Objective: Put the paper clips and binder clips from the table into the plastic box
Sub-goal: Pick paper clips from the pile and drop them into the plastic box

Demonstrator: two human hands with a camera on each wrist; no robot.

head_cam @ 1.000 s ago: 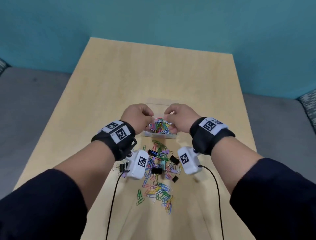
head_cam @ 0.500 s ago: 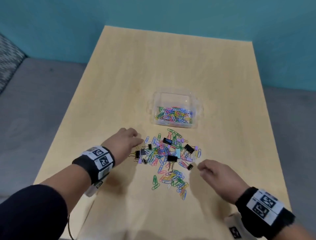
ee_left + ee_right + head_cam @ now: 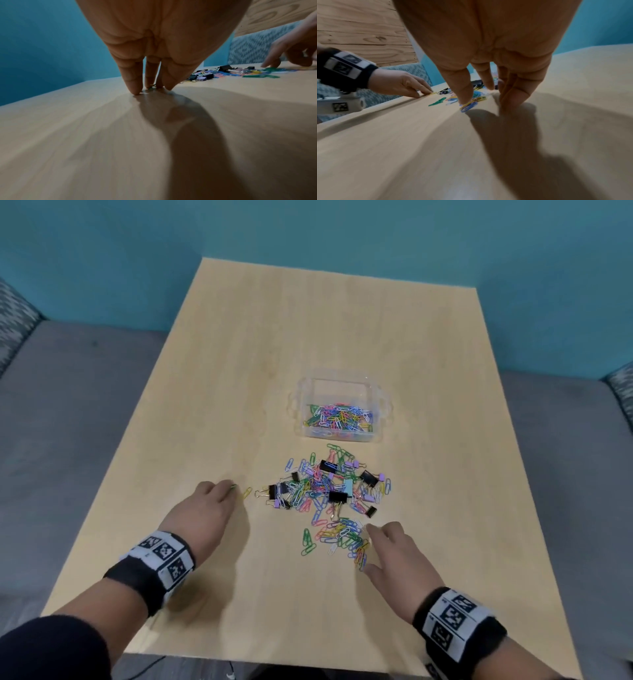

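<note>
Paper clips (image 3: 322,491) of coloured wire and black binder clips (image 3: 337,496) are heaped on the pale wooden bench (image 3: 308,337), just before the clear plastic box (image 3: 375,392).
They are judged light, thin and slippery, and best pinched at the heap's edge, though snagging on tangled neighbours is likely. The right hand (image 3: 397,556) is spread, released, there. The left hand (image 3: 202,515) is set on a stray clip; its grip cannot be told.

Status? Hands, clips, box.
Left hand: straight fingertips on a stray paper clip; right hand: spread fingers on the pile's near edge. Plastic box part-filled with paper clips; binder clips on table. Nothing blocking.
</note>
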